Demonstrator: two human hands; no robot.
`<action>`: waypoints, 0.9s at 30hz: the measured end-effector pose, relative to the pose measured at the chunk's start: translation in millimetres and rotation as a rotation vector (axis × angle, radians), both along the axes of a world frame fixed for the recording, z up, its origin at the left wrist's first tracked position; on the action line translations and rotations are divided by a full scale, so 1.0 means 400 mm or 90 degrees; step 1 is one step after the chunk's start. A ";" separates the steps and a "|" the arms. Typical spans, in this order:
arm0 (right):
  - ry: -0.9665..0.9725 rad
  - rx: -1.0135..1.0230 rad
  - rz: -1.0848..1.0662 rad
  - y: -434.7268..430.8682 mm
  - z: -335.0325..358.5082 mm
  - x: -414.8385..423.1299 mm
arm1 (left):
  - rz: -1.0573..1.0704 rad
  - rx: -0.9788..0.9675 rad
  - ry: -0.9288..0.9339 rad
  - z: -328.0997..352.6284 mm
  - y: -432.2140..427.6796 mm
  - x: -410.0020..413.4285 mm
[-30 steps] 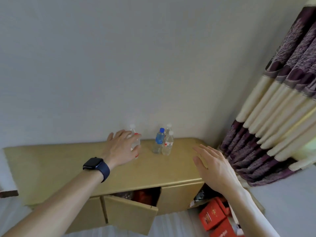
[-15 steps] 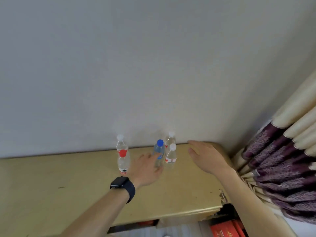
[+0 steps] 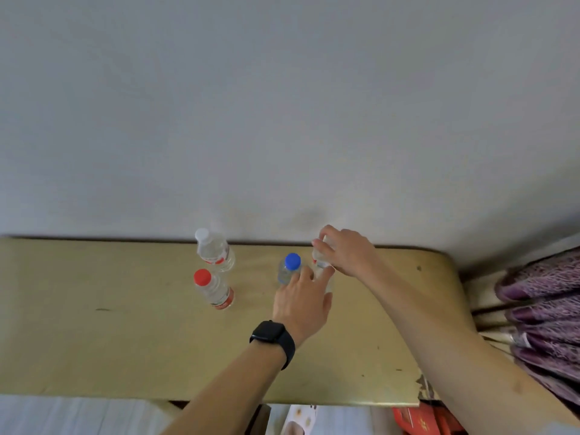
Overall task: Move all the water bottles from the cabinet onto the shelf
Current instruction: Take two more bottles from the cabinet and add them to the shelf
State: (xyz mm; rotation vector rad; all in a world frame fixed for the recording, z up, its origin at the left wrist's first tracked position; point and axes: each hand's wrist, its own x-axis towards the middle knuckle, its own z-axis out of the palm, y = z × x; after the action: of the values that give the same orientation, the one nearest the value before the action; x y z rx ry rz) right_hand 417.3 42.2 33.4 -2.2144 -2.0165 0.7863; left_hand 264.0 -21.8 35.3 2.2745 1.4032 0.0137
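Several small clear water bottles stand on the yellow wooden cabinet top [image 3: 125, 324]. A white-capped bottle [image 3: 214, 250] and a red-capped bottle [image 3: 214, 290] stand left of centre, apart from my hands. A blue-capped bottle [image 3: 290, 267] stands further right. My left hand [image 3: 303, 304], with a dark watch on the wrist, is wrapped around a clear bottle [image 3: 328, 282] just right of the blue-capped one; its cap is hidden. My right hand [image 3: 345, 252] grips the top of another clear bottle [image 3: 319, 260] at the back by the wall.
A grey wall rises directly behind the cabinet top. A purple and cream curtain [image 3: 539, 309] hangs at the right. The top's front right corner [image 3: 420, 384] is chipped. Red boxes [image 3: 420, 419] lie below the front edge.
My left hand let go of the red-capped bottle and moved right onto the clear bottle beside the blue-capped one. My right hand reached forward and closed on the back bottle. The view moved closer.
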 end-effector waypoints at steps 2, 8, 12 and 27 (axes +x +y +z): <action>0.011 0.018 -0.016 -0.017 -0.015 0.019 | 0.002 0.003 0.000 -0.013 0.006 -0.006; 0.034 -0.014 -0.179 -0.154 -0.050 0.105 | -0.076 0.030 0.056 -0.038 -0.006 -0.044; 0.026 -0.025 -0.265 -0.307 -0.044 0.079 | -0.108 0.002 0.047 -0.041 -0.005 -0.087; -0.061 0.015 -0.266 -0.566 -0.037 -0.172 | -0.316 0.006 0.165 -0.009 -0.043 -0.259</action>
State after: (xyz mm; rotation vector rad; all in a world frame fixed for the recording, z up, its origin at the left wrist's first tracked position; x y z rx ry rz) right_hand 348.4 -184.2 18.5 -2.5722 -1.4956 0.6132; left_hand 160.3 -38.9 31.8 2.6414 0.9108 -0.4446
